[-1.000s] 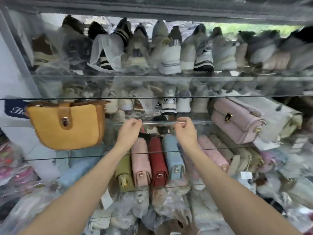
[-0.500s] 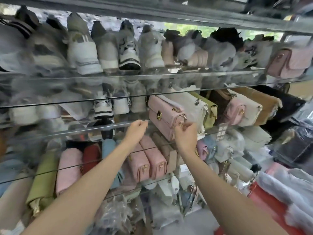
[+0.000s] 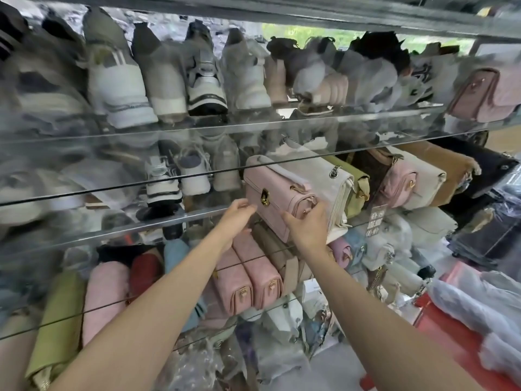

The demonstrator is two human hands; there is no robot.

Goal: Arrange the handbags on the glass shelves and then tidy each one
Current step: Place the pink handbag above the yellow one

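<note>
A pale pink handbag [image 3: 277,190] with a gold clasp stands on the middle glass shelf [image 3: 158,225], first in a row of bags. My left hand [image 3: 236,214] touches its lower left corner with the fingers curled on the front. My right hand [image 3: 310,225] grips its right end near the strap ring. A white chain-strap bag [image 3: 318,176] leans right behind it, then an olive bag [image 3: 356,184], another pink bag [image 3: 400,183], a cream bag [image 3: 425,179] and a tan one [image 3: 451,165].
Sneakers [image 3: 118,88] in plastic fill the top shelf and the left of the middle shelf. On the lower shelf lie two pink bags [image 3: 248,280], a red [image 3: 145,273], a green [image 3: 57,325] and a blue bag [image 3: 174,251]. Wrapped goods on red [image 3: 462,314] sit at right.
The view swung right along the shelves, away from the yellow bag. Both hands left the shelf edge and closed onto the pale pink handbag.
</note>
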